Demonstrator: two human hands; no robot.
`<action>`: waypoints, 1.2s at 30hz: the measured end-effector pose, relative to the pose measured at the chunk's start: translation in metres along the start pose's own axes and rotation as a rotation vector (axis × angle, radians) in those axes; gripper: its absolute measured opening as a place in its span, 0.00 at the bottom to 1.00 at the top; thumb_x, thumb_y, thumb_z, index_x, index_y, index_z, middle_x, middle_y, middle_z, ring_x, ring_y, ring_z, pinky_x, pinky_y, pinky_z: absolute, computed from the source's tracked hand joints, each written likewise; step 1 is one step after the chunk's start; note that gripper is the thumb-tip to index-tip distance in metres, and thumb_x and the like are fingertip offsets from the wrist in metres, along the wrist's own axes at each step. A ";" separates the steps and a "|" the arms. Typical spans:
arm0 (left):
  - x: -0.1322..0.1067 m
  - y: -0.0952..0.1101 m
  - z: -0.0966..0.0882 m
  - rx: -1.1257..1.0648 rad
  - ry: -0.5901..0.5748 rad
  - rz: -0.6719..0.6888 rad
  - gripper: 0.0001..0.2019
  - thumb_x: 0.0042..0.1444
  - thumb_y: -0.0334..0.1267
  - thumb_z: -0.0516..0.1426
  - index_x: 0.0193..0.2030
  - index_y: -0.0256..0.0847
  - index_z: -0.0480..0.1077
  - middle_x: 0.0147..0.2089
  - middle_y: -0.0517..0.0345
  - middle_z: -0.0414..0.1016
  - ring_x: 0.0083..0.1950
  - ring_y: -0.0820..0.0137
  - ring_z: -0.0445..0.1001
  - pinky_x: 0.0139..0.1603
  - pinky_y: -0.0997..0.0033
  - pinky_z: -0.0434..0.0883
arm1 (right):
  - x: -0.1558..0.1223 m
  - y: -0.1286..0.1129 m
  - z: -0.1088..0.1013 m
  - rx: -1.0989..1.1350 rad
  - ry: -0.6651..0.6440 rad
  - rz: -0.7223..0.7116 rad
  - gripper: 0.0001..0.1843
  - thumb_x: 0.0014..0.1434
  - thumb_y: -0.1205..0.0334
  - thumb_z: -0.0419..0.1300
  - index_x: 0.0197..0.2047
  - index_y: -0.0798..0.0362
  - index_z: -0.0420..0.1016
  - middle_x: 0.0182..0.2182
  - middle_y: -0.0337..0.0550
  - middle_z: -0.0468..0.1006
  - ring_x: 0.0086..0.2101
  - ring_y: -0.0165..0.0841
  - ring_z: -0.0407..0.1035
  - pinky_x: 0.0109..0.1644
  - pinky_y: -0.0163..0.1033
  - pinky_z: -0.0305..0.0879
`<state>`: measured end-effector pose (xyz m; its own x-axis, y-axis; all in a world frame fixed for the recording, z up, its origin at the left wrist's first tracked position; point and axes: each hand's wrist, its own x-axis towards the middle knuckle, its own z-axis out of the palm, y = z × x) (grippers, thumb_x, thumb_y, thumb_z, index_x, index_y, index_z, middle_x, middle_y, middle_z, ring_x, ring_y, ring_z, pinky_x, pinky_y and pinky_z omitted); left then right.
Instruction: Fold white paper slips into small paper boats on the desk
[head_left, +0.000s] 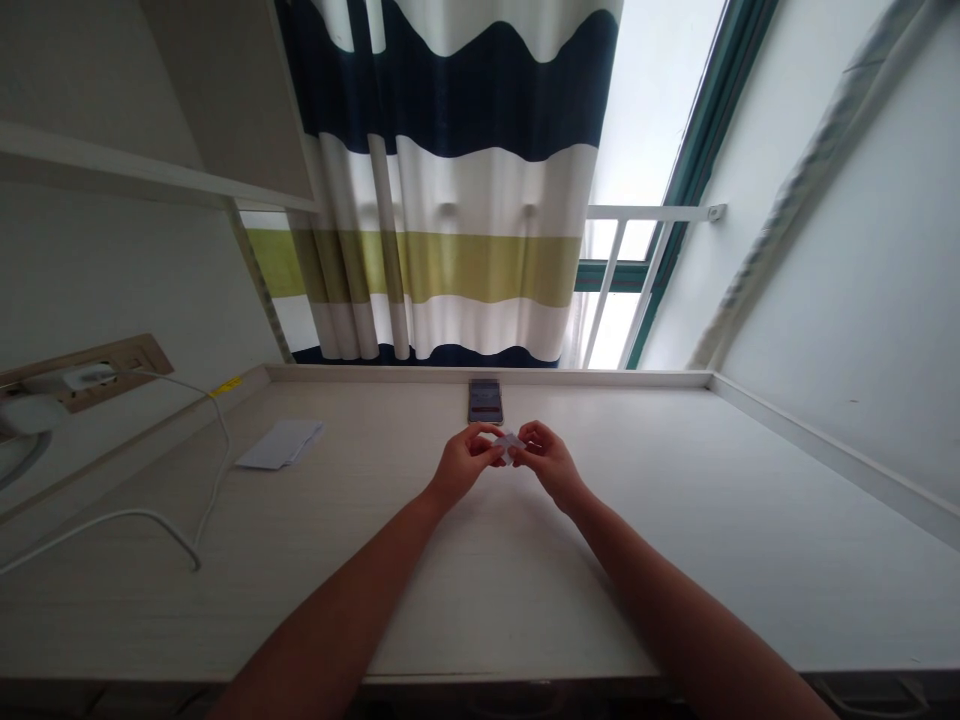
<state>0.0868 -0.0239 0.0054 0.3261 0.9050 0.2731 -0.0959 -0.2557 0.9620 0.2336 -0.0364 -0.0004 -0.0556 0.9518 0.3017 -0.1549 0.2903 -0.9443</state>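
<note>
Between my two hands is a small piece of folded white paper [509,446], held just above the pale desk. My left hand [466,462] pinches its left side between thumb and fingers. On the opposite side, my right hand [550,462] grips the paper the same way, fingers curled. The fingertips hide part of the folds, so its exact shape is hard to make out. Just beyond the hands a phone [486,401] lies on the desk with its screen lit.
A stack of white paper sheets [282,444] lies at the left of the desk [465,590]. A white cable [219,470] runs from the wall socket panel [142,356] across the left side. Raised edging borders the desk; a striped curtain [487,200] hangs behind it.
</note>
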 end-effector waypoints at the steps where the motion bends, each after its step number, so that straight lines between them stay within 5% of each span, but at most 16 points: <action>1: 0.000 0.000 0.000 -0.014 0.000 -0.004 0.13 0.42 0.39 0.60 0.35 0.36 0.67 0.23 0.60 0.72 0.27 0.72 0.72 0.34 0.68 0.70 | 0.000 0.000 0.000 0.007 -0.004 0.003 0.14 0.38 0.63 0.64 0.25 0.53 0.62 0.23 0.31 0.67 0.22 0.24 0.64 0.26 0.33 0.62; 12: 0.004 -0.002 -0.001 -0.154 0.067 -0.077 0.09 0.36 0.36 0.62 0.25 0.34 0.69 0.23 0.58 0.73 0.26 0.71 0.72 0.33 0.68 0.71 | 0.000 -0.006 -0.001 0.058 -0.015 0.103 0.06 0.37 0.67 0.63 0.24 0.54 0.72 0.20 0.35 0.74 0.24 0.27 0.68 0.34 0.37 0.65; 36: 0.002 -0.001 -0.012 -0.318 -0.055 -0.109 0.09 0.40 0.34 0.61 0.30 0.31 0.72 0.28 0.52 0.76 0.32 0.68 0.74 0.40 0.64 0.69 | 0.001 -0.009 -0.009 0.147 -0.068 0.156 0.10 0.39 0.64 0.65 0.29 0.54 0.77 0.26 0.41 0.78 0.27 0.29 0.71 0.43 0.42 0.67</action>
<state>0.0760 -0.0175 0.0045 0.4003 0.8991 0.1771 -0.3439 -0.0318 0.9385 0.2434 -0.0374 0.0070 -0.1561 0.9736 0.1663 -0.2807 0.1177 -0.9525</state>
